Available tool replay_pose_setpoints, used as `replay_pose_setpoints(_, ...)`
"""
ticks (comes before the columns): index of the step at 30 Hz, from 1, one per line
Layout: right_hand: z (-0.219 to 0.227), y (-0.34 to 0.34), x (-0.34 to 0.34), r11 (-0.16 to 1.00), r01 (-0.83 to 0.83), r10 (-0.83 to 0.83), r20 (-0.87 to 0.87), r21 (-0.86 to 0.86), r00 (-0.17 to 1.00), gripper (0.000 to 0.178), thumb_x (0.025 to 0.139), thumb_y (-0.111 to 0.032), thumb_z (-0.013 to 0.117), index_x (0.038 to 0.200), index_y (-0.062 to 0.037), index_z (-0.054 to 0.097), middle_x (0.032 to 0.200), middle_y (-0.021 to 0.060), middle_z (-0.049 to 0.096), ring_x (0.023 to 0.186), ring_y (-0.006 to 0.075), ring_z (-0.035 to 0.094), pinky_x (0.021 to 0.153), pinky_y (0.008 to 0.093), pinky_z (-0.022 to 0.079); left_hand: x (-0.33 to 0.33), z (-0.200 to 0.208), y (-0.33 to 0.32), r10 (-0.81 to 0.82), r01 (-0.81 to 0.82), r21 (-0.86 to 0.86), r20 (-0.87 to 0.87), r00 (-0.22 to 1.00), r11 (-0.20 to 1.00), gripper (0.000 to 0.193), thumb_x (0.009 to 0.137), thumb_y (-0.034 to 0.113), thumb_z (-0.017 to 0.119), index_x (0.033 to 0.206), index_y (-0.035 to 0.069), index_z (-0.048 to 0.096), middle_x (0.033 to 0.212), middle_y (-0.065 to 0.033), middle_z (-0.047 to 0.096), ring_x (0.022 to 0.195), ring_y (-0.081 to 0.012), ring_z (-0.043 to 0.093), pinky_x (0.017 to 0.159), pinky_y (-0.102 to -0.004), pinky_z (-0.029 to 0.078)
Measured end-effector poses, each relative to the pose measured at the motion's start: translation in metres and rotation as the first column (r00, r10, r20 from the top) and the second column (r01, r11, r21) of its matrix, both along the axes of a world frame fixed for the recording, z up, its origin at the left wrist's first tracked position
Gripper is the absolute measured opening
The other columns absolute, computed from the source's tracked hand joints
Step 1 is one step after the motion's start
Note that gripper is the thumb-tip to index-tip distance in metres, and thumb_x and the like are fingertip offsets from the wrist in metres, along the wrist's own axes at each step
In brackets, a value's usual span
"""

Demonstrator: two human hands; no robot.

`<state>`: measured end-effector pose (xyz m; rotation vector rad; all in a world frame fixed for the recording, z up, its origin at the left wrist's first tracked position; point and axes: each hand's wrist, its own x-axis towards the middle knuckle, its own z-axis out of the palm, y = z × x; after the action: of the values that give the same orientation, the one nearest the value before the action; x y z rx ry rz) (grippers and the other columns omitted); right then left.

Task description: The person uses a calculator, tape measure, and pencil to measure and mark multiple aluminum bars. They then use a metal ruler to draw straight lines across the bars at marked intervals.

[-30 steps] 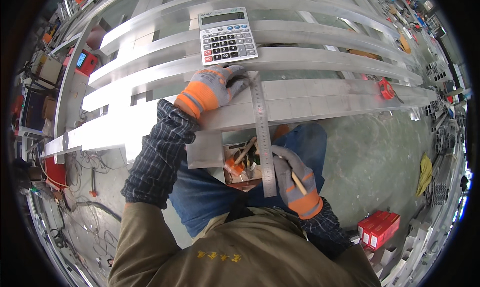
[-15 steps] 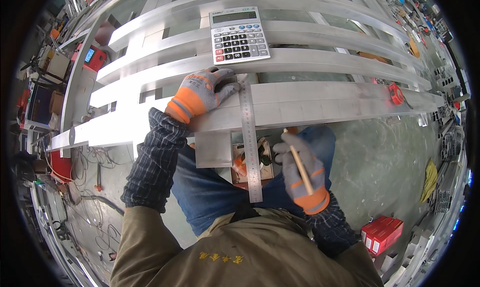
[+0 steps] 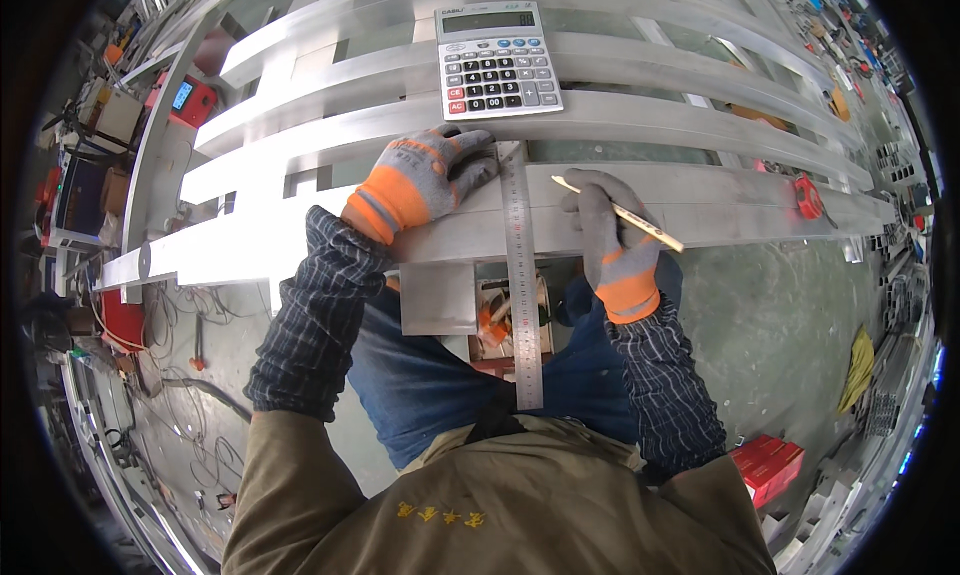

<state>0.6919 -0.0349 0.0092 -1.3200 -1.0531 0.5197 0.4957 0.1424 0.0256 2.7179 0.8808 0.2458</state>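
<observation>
A steel ruler (image 3: 519, 245) lies across the nearest flat aluminium bar (image 3: 690, 200), its lower part reaching past the bar's near edge over my lap. At its far end, my left hand (image 3: 425, 175), in a grey and orange glove, rests on the bar with bent fingers closed against the ruler. Their tips are partly hidden. My right hand (image 3: 610, 225), gloved alike, is just right of the ruler above the bar. It grips a wooden pencil (image 3: 645, 227), whose point faces left towards the ruler.
A calculator (image 3: 500, 60) lies on the bars beyond my hands. A red tape measure (image 3: 808, 197) is farther right on the near bar. Below the bar are a short square metal piece (image 3: 438, 300) and a box of small items (image 3: 495, 350). Cables (image 3: 190, 320) trail over the floor at left.
My right hand has moved up and away from my lap to the bar beside the ruler, carrying the pencil. My left hand stays at the ruler's far end; the whole view has shifted slightly.
</observation>
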Motion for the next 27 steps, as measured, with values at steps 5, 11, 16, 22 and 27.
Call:
replay_pose_setpoints(5, -0.0027, -0.001, 0.0023, 0.999, -0.001, 0.002, -0.037, 0.035, 0.999, 0.021, 0.104, -0.012, 0.06, 0.116, -0.0016, 0.072, 0.086, 0.0067, 0.072, 0.078, 0.0096, 0.064, 0.069, 0.0253, 0.052, 0.0008, -0.0006, 0.0006, -0.04, 0.039, 0.039, 0.029, 0.999, 0.999, 0.046, 0.098, 0.033, 0.066, 0.137, 0.009, 0.064, 0.108, -0.0206, 0.072, 0.092, -0.0371, 0.071, 0.085, -0.0437, 0.059)
replay_pose_setpoints(11, -0.0076, 0.0017, 0.003, 0.997, 0.02, -0.018, -0.021, 0.077, 1.0, 0.019, 0.103, -0.01, 0.059, 0.117, -0.0019, 0.069, 0.088, 0.0086, 0.072, 0.079, 0.0118, 0.068, 0.068, 0.0252, 0.053, 0.0016, -0.002, 0.0028, -0.052, 0.051, 0.03, 0.022, 0.998, 0.998, 0.044, 0.098, 0.032, 0.065, 0.136, 0.009, 0.064, 0.106, -0.0207, 0.072, 0.092, -0.0373, 0.071, 0.085, -0.0432, 0.059)
replay_pose_setpoints(16, -0.0109, 0.0037, 0.0036, 0.996, 0.033, -0.034, 0.012, 0.082, 0.999, 0.018, 0.102, -0.009, 0.06, 0.116, -0.0028, 0.069, 0.092, 0.0104, 0.074, 0.082, 0.0124, 0.069, 0.069, 0.0257, 0.054, 0.0018, -0.0032, 0.003, -0.035, 0.035, 0.014, 0.008, 0.999, 0.999, 0.044, 0.099, 0.032, 0.065, 0.137, 0.01, 0.064, 0.104, -0.0208, 0.073, 0.091, -0.037, 0.071, 0.085, -0.0429, 0.059)
replay_pose_setpoints(22, -0.004, 0.0025, 0.004, 0.999, 0.001, -0.004, 0.056, 0.054, 0.998, 0.018, 0.102, -0.009, 0.06, 0.116, -0.0026, 0.069, 0.096, 0.0107, 0.075, 0.08, 0.0107, 0.066, 0.07, 0.0261, 0.054, 0.0022, -0.0035, 0.003, -0.039, 0.038, 0.011, 0.016, 0.999, 0.999, 0.044, 0.099, 0.032, 0.064, 0.138, 0.01, 0.063, 0.101, -0.0208, 0.073, 0.089, -0.0363, 0.071, 0.083, -0.0427, 0.059)
replay_pose_setpoints(27, -0.0051, 0.0042, 0.0009, 0.998, -0.017, 0.016, 0.003, 0.068, 1.0, 0.019, 0.103, -0.006, 0.057, 0.118, -0.0024, 0.067, 0.097, 0.0104, 0.074, 0.08, 0.0096, 0.065, 0.07, 0.0244, 0.053, 0.0009, -0.0045, 0.0027, -0.056, 0.054, 0.047, 0.026, 0.998, 0.997, 0.046, 0.099, 0.032, 0.065, 0.139, 0.011, 0.062, 0.1, -0.0202, 0.073, 0.086, -0.0352, 0.07, 0.081, -0.0422, 0.059)
